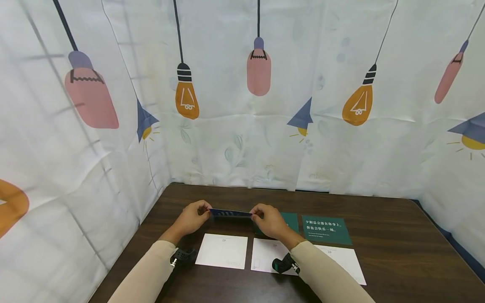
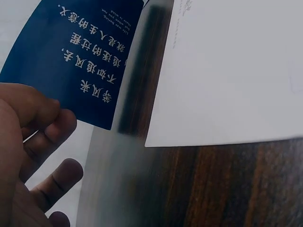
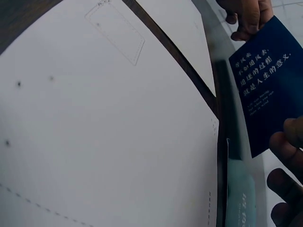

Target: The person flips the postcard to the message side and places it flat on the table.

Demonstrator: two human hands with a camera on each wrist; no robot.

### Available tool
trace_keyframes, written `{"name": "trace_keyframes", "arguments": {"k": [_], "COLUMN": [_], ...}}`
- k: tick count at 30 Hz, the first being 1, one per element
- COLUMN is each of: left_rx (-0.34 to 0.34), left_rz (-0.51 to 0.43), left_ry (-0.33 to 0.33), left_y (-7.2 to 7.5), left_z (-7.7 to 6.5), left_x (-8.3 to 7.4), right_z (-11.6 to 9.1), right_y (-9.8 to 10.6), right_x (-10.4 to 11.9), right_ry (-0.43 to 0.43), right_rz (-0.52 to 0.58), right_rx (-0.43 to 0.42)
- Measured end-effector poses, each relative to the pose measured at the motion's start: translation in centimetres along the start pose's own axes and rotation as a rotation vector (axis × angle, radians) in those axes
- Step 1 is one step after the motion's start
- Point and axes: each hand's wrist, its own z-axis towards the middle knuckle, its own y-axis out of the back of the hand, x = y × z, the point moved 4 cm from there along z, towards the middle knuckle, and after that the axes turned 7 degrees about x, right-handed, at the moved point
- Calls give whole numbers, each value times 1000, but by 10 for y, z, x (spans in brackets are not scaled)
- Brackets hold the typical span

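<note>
Between my two hands a dark blue postcard (image 1: 230, 213) with white lettering is held up, tilted nearly edge-on in the head view. My left hand (image 1: 194, 216) pinches its left end between thumb and fingers; the left wrist view shows that grip on the blue postcard (image 2: 75, 61) up close. At the opposite end, my right hand (image 1: 270, 219) pinches it too, the fingertips (image 3: 284, 144) on its edge in the right wrist view. Below the hands lie white cards, a left one (image 1: 222, 251) and a middle one (image 1: 267, 252), the latter partly hidden by my right forearm.
A green postcard (image 1: 327, 229) with white writing lies at the right, and another green postcard (image 1: 291, 219) is partly behind my right hand. A third white card (image 1: 346, 261) sits near the right sleeve. A patterned curtain (image 1: 235, 147) stands behind the brown table (image 1: 401, 244).
</note>
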Motion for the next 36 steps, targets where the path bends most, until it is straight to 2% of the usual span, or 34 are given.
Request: {"name": "trace_keyframes", "arguments": {"k": [7,15,27,36], "left_rx": [-2,-12,-15,-13], "left_rz": [-17,-48,-61,-21], "left_ry": [-1,39,56,-5], "left_y": [0,2,3,0], "left_z": [0,-2,-4,-5], "left_x": [2,5,11,10], "right_z": [0,-1,1,1], "right_y": [-1,-2,-5,-5], "right_x": [-2,-3,-6,-4], "right_ry": [11,18,9,12], "right_rz": [-2,-18,-12,-15], "right_rx": [3,22,41,40]}}
